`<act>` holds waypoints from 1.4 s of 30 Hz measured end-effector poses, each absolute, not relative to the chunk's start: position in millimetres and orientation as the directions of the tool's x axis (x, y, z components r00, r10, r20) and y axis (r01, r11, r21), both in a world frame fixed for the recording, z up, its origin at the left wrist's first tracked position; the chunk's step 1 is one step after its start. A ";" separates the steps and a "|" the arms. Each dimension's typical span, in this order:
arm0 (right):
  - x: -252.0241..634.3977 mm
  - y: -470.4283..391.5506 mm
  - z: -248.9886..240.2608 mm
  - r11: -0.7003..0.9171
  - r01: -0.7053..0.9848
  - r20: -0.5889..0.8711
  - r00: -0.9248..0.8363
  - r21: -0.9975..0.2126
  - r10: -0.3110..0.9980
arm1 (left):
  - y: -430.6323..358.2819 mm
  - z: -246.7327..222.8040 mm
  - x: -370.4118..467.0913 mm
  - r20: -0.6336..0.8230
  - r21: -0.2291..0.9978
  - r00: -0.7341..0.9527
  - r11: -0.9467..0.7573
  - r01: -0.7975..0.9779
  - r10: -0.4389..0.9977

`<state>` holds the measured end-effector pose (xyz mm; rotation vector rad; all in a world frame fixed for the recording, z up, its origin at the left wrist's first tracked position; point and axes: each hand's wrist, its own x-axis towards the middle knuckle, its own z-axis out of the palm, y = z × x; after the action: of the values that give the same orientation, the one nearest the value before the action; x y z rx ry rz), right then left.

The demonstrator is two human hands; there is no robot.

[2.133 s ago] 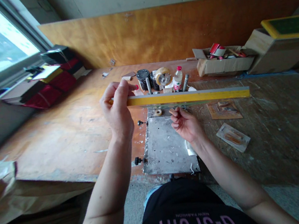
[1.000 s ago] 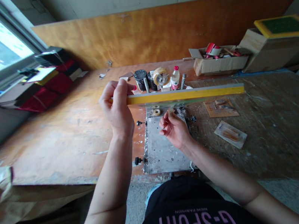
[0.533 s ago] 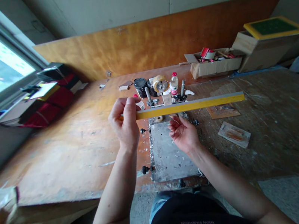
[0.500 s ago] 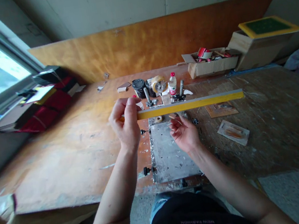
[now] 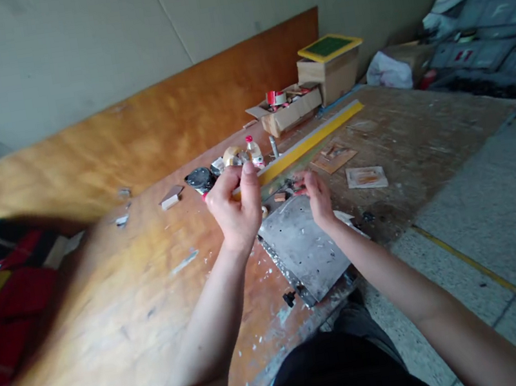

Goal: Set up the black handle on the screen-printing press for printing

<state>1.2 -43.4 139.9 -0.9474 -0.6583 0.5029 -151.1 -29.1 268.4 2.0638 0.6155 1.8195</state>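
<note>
A long wooden bench [image 5: 121, 286] is filling most of the view, its orange-brown top showing scratches and pale paint flecks — a plywood backboard [image 5: 154, 128] is standing upright along its far edge. Behind it a plain grey-beige wall [image 5: 116, 39] is rising, with faint panel seams running across it. To the right, a speckled grey floor [image 5: 487, 215] is stretching away, crossed by a thin yellow line [image 5: 491, 273]. Soft, even daylight is lying over everything, and a dark heap of clutter [image 5: 483, 40] is sitting in the far right corner.
</note>
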 end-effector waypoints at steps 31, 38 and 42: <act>-76.4 -86.7 128.0 0.142 0.803 0.667 0.366 -0.579 0.649 | -28.1 258.0 -135.9 0.881 0.472 -0.076 -0.858 0.201 0.467; -86.9 -98.8 119.0 0.114 0.873 0.703 0.296 -0.473 0.647 | -26.6 256.9 -137.6 0.885 0.464 -0.068 -0.856 0.229 0.461; -84.4 -105.1 116.8 0.103 0.882 0.703 0.292 -0.461 0.649 | -27.5 256.7 -138.2 0.892 0.451 -0.057 -0.869 0.206 0.449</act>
<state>-84.4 -105.1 116.8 -1.6181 -1.4301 -0.3101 -138.2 -27.5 256.7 2.0266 0.7162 2.0416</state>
